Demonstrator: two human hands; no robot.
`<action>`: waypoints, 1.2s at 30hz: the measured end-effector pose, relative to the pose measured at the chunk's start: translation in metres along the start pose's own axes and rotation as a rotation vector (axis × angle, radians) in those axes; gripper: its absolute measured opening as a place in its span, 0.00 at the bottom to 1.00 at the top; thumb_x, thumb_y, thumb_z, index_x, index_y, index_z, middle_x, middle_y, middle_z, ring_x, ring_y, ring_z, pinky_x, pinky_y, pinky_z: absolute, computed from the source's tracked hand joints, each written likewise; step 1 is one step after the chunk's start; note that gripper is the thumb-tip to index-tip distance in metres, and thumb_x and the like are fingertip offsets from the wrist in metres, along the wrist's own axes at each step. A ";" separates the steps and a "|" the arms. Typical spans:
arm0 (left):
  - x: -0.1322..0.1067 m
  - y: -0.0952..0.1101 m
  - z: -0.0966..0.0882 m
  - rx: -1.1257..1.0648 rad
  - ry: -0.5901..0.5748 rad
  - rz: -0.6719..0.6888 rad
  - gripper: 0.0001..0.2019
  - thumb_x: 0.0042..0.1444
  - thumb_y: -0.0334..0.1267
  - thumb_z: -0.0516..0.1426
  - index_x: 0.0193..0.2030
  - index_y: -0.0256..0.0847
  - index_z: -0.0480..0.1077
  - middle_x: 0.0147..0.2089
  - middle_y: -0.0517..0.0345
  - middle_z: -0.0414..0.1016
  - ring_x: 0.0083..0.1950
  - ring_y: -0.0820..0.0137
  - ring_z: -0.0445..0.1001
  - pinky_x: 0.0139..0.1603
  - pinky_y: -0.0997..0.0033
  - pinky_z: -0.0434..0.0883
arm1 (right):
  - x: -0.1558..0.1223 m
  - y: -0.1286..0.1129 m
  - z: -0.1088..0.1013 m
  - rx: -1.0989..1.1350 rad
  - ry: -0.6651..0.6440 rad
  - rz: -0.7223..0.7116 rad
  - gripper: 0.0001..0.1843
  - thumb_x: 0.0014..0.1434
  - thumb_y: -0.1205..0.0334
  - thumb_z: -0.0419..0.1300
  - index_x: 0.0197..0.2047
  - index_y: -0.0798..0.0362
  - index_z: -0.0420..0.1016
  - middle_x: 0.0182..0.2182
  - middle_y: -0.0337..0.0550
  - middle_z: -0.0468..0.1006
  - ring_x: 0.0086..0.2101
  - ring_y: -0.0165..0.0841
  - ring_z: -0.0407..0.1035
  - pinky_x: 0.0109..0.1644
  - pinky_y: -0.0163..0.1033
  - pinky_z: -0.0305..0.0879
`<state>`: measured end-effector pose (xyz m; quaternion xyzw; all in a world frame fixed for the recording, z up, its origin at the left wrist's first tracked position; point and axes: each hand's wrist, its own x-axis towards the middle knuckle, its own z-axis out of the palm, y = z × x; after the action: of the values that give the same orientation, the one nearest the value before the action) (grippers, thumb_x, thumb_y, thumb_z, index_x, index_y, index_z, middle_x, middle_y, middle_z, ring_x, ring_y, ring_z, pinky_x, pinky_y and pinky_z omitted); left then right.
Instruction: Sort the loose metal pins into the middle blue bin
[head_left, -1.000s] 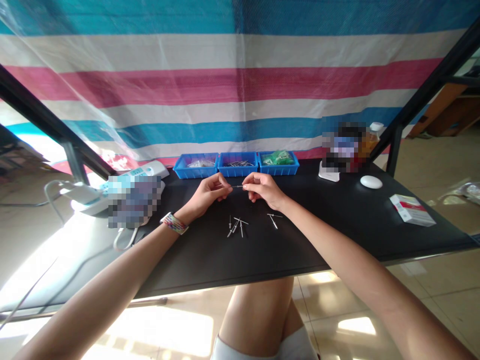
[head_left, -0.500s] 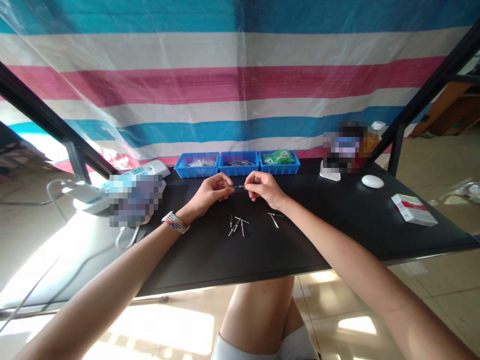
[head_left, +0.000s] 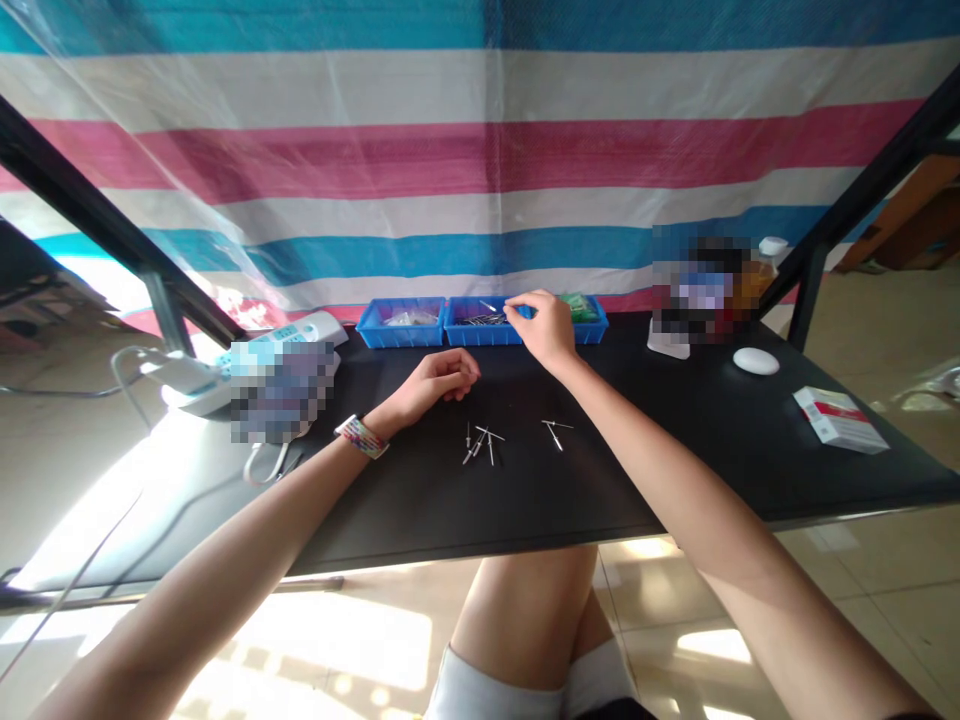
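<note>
My right hand (head_left: 541, 325) reaches over the middle blue bin (head_left: 480, 332), which holds metal pins. Its fingertips pinch what looks like a thin metal pin (head_left: 489, 306) pointing left. My left hand (head_left: 439, 380) rests on the black table (head_left: 675, 450) with its fingers curled in; whether anything is inside them is hidden. It wears a colourful wristband (head_left: 361, 437). Several loose pins (head_left: 480, 442) lie in front of the left hand. A pair of pins (head_left: 555, 431) lies under my right forearm.
A left blue bin (head_left: 400, 323) holds clear bags, and a right one (head_left: 586, 310) holds green parts. A white mouse (head_left: 756, 360) and a small box (head_left: 840, 418) lie at the right, a white power strip (head_left: 300, 330) and cables at the left. Black frame posts flank the table.
My hands have parted. The right hand has moved away and up to the middle bin, while the left has sunk onto the table. The view has tilted slightly.
</note>
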<state>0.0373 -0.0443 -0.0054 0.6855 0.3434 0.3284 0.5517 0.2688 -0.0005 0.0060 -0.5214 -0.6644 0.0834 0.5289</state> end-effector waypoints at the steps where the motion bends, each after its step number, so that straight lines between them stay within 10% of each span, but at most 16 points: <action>1: 0.000 0.000 0.000 -0.007 0.002 0.001 0.11 0.55 0.43 0.65 0.38 0.38 0.73 0.27 0.62 0.70 0.27 0.74 0.68 0.26 0.75 0.59 | -0.001 0.000 -0.001 -0.020 -0.027 0.001 0.07 0.62 0.64 0.63 0.33 0.52 0.82 0.37 0.47 0.84 0.38 0.40 0.76 0.48 0.43 0.69; 13: -0.001 -0.001 0.001 -0.068 0.049 -0.006 0.11 0.54 0.42 0.65 0.39 0.39 0.73 0.28 0.62 0.71 0.25 0.75 0.67 0.25 0.75 0.61 | -0.075 -0.049 -0.021 0.164 -0.817 -0.178 0.04 0.55 0.69 0.70 0.33 0.51 0.84 0.31 0.39 0.81 0.30 0.30 0.71 0.37 0.36 0.61; 27: -0.004 -0.004 0.006 0.111 0.037 0.085 0.08 0.59 0.41 0.60 0.39 0.39 0.71 0.29 0.61 0.70 0.28 0.72 0.69 0.28 0.74 0.65 | -0.081 -0.046 -0.014 0.113 -0.818 -0.125 0.09 0.50 0.73 0.67 0.33 0.51 0.85 0.31 0.39 0.82 0.30 0.31 0.72 0.37 0.36 0.62; 36: -0.030 0.028 0.015 0.691 0.017 0.432 0.10 0.54 0.42 0.68 0.43 0.47 0.80 0.50 0.43 0.81 0.55 0.48 0.76 0.59 0.45 0.71 | -0.057 -0.028 -0.020 0.492 -0.655 0.186 0.04 0.50 0.62 0.67 0.30 0.54 0.81 0.23 0.36 0.76 0.23 0.27 0.62 0.28 0.34 0.56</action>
<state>0.0364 -0.0812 0.0176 0.8842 0.2862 0.3074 0.2045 0.2617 -0.0658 -0.0017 -0.3834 -0.7078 0.4485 0.3884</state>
